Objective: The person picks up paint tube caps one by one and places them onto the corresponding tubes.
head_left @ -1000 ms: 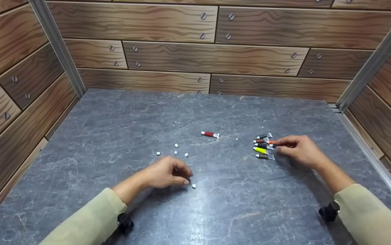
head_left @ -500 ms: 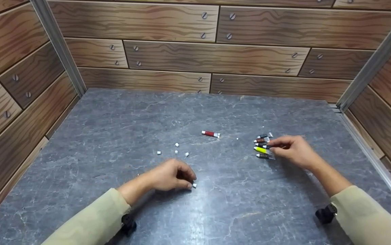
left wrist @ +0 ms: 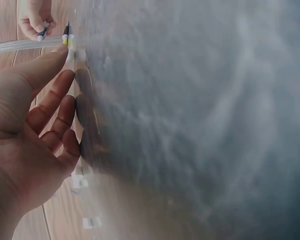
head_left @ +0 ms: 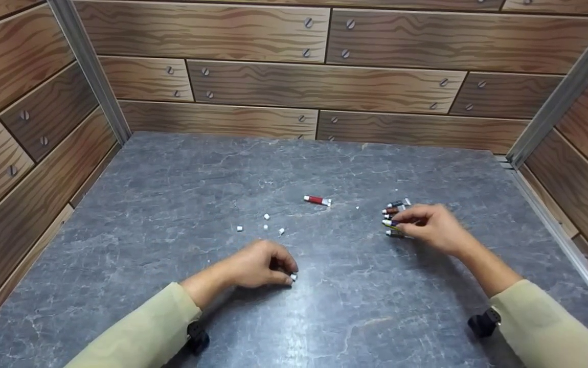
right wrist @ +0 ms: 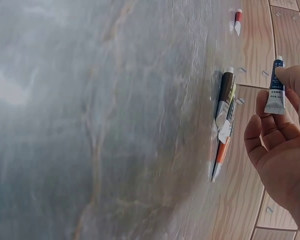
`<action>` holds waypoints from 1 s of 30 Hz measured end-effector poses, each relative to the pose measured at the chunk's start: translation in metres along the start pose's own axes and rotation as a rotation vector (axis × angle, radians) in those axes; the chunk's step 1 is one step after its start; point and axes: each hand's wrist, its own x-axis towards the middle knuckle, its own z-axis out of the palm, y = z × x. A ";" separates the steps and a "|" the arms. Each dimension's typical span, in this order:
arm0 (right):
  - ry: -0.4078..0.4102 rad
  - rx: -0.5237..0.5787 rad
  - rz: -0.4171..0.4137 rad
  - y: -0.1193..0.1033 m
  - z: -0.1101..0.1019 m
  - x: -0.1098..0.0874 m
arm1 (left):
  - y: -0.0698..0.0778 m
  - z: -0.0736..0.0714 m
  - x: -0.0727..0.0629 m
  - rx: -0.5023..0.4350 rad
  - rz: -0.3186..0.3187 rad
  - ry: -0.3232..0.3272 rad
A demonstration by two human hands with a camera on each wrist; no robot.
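Observation:
Between thumb and fingers, my right hand (head_left: 434, 227) pinches a small dark blue paint tube (right wrist: 276, 90), its white cap still on. The tube is held above a row of other paint tubes, among them a black one (right wrist: 226, 92), an orange one (right wrist: 222, 152) and a brown one (head_left: 390, 210). A yellow tube in that row is mostly covered by my hand in the head view. Nearer the front, my left hand (head_left: 261, 263) pinches a little white cap (head_left: 293, 276) at its fingertips, close to the tabletop.
Several white caps (head_left: 267, 216) lie loose beyond my left hand. A red paint tube (head_left: 317, 200) rests alone at mid-table. Wood-patterned walls (head_left: 253, 84) with metal corner posts (head_left: 89, 71) enclose the grey marbled table (head_left: 197, 168).
My right hand has drawn the blue tube left and up over the other tubes. My left fingers have moved right and closed around the white cap.

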 end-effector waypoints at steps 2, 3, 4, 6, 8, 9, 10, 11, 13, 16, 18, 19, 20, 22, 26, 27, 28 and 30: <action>-0.002 0.015 -0.016 -0.001 0.002 0.001 | 0.000 0.001 0.000 0.013 0.002 0.002; -0.002 0.022 -0.024 -0.001 0.004 0.001 | 0.000 0.001 0.001 0.015 -0.003 0.002; -0.003 0.032 -0.031 -0.002 0.005 0.001 | 0.000 0.001 0.001 0.016 -0.005 0.003; -0.007 0.044 -0.036 -0.003 0.007 0.002 | 0.000 0.002 0.001 0.018 -0.006 0.003; -0.010 0.041 -0.032 -0.005 0.008 0.002 | -0.001 0.002 0.001 0.022 -0.009 0.005; -0.012 0.038 -0.026 -0.006 0.009 0.002 | -0.001 0.002 0.001 0.023 -0.011 0.006; -0.016 0.034 -0.019 -0.007 0.009 0.003 | -0.001 0.002 0.001 0.025 -0.009 0.007; -0.018 0.027 -0.014 -0.008 0.010 0.003 | -0.001 0.003 0.001 0.027 -0.009 0.007; -0.019 0.015 -0.011 -0.009 0.010 0.004 | -0.001 0.002 0.001 0.034 -0.009 0.006; -0.016 0.007 -0.021 -0.010 0.012 0.005 | -0.001 0.002 0.002 0.052 0.006 0.005; -0.010 0.004 -0.033 -0.010 0.013 0.005 | -0.001 0.002 0.003 0.070 0.024 0.005; -0.009 0.002 -0.036 -0.010 0.014 0.005 | -0.001 0.002 0.003 0.079 0.037 0.005; -0.010 0.003 -0.037 -0.011 0.015 0.005 | -0.001 0.002 0.003 0.085 0.052 0.004; -0.013 0.006 -0.035 -0.012 0.016 0.005 | 0.000 0.002 0.004 0.095 0.077 0.003; -0.023 0.013 -0.038 -0.013 0.018 0.006 | 0.000 0.003 0.003 0.100 0.107 0.000; -0.022 0.012 -0.044 -0.014 0.019 0.006 | 0.000 0.003 0.003 0.101 0.109 0.003; -0.021 0.013 -0.051 -0.014 0.020 0.006 | 0.000 0.004 0.003 0.101 0.109 0.005; -0.018 0.014 -0.066 -0.015 0.021 0.006 | 0.000 0.004 0.003 0.102 0.107 0.010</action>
